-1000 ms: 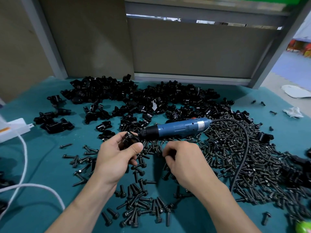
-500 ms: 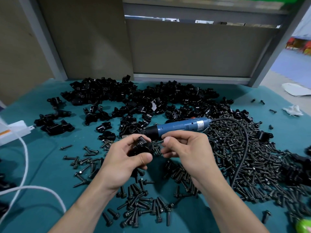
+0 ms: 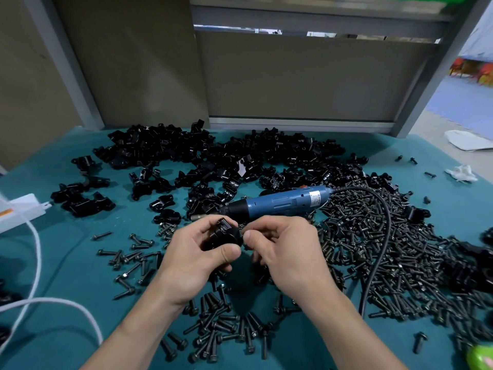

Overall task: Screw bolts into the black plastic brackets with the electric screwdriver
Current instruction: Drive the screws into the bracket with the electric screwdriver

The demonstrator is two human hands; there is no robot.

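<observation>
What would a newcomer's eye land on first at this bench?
Probably the two hands at centre: the left hand grips a black bracket while the right hand pinches what looks like a bolt against it. Just behind them lies the blue electric screwdriver, with a bolt heap to its right and a bracket pile farther back.

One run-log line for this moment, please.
left hand: grips bracket | right hand: pinches bolt at bracket | electric screwdriver: lies on table, unheld
</observation>
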